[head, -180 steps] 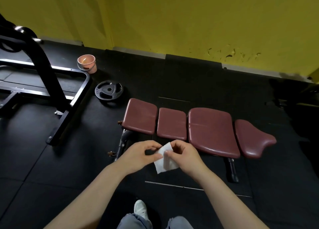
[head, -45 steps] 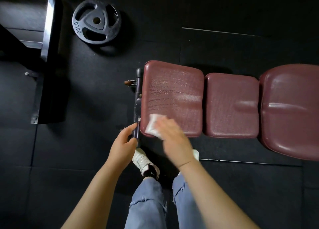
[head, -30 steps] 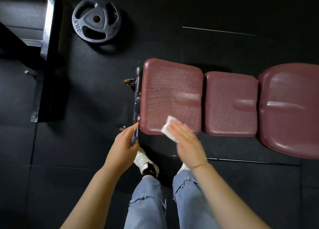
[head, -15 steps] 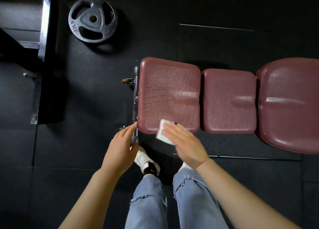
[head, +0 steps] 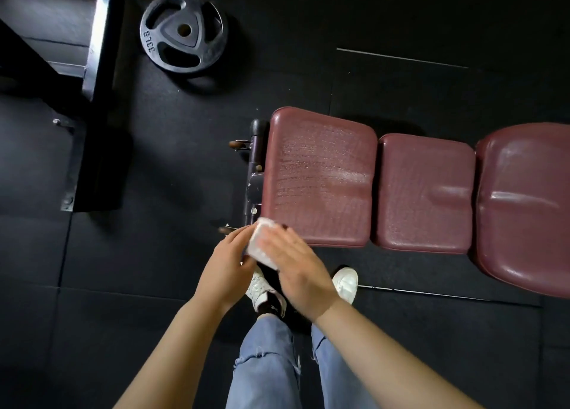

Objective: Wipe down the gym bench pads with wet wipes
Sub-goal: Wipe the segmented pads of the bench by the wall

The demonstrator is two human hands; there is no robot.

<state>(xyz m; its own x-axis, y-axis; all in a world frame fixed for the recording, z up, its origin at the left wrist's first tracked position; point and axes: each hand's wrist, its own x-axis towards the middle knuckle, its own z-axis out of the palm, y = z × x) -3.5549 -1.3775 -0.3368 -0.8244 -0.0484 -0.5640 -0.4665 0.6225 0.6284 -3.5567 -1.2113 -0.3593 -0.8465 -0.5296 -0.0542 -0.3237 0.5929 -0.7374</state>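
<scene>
Head cam, looking straight down: the right hand (head: 296,270) lies flat, fingers straight, pressing a folded white wet wipe (head: 261,244) onto the near-left corner of the end pad (head: 320,177), so the wipe sits under its fingertips, poking out left. The left hand (head: 226,266) is right beside the wipe, fingers loosely extended at the pad's corner by the bench frame (head: 256,174); can't tell if it's gripping anything. That pad looks streaky-wet. The middle pad (head: 425,192) sits just right of it, and a weight plate (head: 183,32) lies beyond, off to the left.

maroon pads (head: 320,177), white wipe (head: 260,248), black floor (head: 154,254)
</scene>
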